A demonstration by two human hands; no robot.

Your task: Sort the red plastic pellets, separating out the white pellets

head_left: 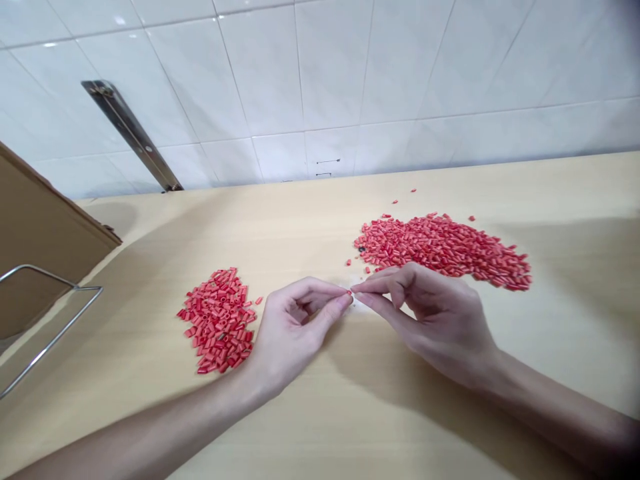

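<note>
My left hand (305,320) pinches a small red tube piece (349,292) between thumb and index finger, its end just showing at the fingertips. Close against it, my right hand (425,307) is closed in a pinch too; what its fingertips hold, if anything, is too small to make out. Left of my left hand lies a pile of short red tubes (220,323), some showing hollow ends. Beyond my right hand spreads a larger heap of small red pieces (440,247), with a dark bit at its left end.
The pale wooden table (280,227) meets a white tiled wall (330,80). A metal strip (133,137) leans at the back left. Further left are a cardboard box (40,233) and a bent wire frame (55,339). Several loose red pieces lie near the heap.
</note>
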